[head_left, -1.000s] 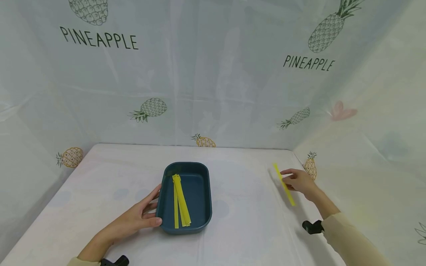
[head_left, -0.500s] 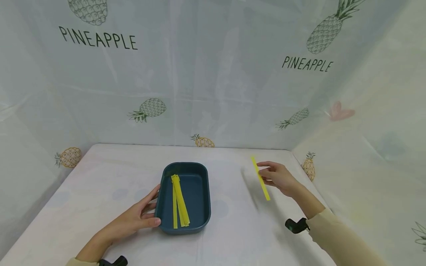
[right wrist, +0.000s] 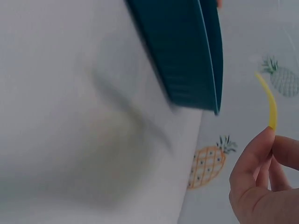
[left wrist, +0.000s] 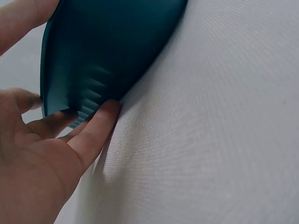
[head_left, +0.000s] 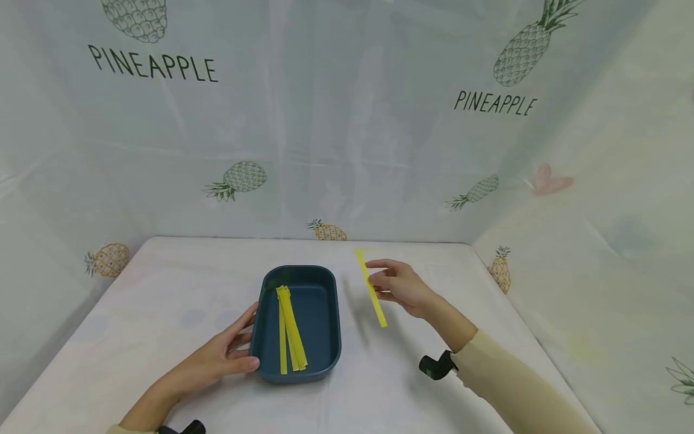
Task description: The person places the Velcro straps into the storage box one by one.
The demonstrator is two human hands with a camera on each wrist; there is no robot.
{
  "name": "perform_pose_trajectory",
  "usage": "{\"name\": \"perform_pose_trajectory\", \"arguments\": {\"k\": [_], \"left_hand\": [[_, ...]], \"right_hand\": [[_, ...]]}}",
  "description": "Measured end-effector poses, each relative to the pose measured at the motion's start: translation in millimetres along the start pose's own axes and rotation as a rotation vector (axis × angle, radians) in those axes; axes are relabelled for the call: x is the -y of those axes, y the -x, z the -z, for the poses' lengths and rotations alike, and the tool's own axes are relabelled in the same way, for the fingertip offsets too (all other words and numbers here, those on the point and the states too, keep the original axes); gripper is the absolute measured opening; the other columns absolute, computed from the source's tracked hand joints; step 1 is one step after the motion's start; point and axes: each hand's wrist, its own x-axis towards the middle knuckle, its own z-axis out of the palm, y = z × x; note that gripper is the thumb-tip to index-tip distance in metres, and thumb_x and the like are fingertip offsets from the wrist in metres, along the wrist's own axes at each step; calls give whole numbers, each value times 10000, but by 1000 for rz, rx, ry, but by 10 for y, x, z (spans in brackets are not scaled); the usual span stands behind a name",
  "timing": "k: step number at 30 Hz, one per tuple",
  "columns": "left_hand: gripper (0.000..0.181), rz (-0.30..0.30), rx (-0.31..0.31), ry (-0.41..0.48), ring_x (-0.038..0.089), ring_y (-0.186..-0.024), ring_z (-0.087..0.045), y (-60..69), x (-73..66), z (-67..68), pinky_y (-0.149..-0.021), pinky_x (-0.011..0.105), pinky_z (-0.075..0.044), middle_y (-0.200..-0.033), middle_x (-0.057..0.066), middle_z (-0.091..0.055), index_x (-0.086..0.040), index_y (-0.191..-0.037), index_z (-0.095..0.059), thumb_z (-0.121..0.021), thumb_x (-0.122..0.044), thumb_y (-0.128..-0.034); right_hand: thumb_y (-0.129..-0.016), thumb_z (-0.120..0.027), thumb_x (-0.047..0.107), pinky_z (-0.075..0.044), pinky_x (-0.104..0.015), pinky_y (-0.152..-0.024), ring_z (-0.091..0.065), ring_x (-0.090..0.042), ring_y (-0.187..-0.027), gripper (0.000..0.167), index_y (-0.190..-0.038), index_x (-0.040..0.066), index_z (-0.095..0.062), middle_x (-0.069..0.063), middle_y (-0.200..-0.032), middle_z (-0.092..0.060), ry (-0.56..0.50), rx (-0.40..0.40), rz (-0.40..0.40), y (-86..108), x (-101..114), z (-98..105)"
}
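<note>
In the head view a dark teal rectangular tray stands on the white table, with several flat yellow strips lying together in its left half. My left hand rests against the tray's left side, fingers spread and thumb near the front corner. In the left wrist view the fingertips touch the outer wall of the tray. To the right of the tray, raised above the table, my right hand pinches one yellow strip between thumb and fingers. The right wrist view shows that strip bending slightly upward from the right hand.
The white table carries the tray and ends at a back edge. Behind it and at both sides hangs a pale curtain printed with pineapples. A black wrist camera sits at the right cuff.
My right hand has moved left across the table toward the tray, carrying the yellow strip. The left hand keeps its place on the tray's side, and the strips in the tray lie as before.
</note>
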Motion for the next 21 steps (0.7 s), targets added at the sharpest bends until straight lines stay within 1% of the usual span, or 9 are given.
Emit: {"name": "perform_pose_trajectory", "arguments": {"k": [3,9,15,21], "left_hand": [[1012,-3,-1,5,461,-1481,-452,12,0,3,-1078,338,-550,-1774,191,-63,-402,-1711,-45,-751,-234,-1006],[1007,-3,6,9,468,-1490,-437,22,5,1,-1079,331,-548,-1775,195,-48,-391,-1713,-34,-741,-230,-1015],[1013,2,-5,4,442,-1468,-481,-2,1,-9,-1075,356,-554,-1777,178,-74,-406,-1709,-54,-761,-255,-999],[1033,-5,1,12,444,-1460,-492,1,-12,-7,-1057,335,-563,-1777,188,-56,-372,-1717,-31,-761,-237,-999]], "right_hand": [[-1040,-659,90,-603,-279,-846,-653,-224,-940,439,-1474,76,-596,-128,-1109,-666,-19,6,-9,-49,35,-162],[-1037,-664,97,-610,-281,-853,-653,-217,-953,446,-1478,96,-599,-127,-1126,-661,-39,59,-10,-131,72,-442],[-1039,-662,104,-623,-273,-852,-666,-211,-938,449,-1483,99,-591,-136,-1128,-661,-63,93,-9,-185,104,-674],[-1040,-671,110,-624,-240,-814,-656,-187,-886,449,-1479,81,-583,-130,-1104,-642,-83,126,-24,-253,96,-870]]}}
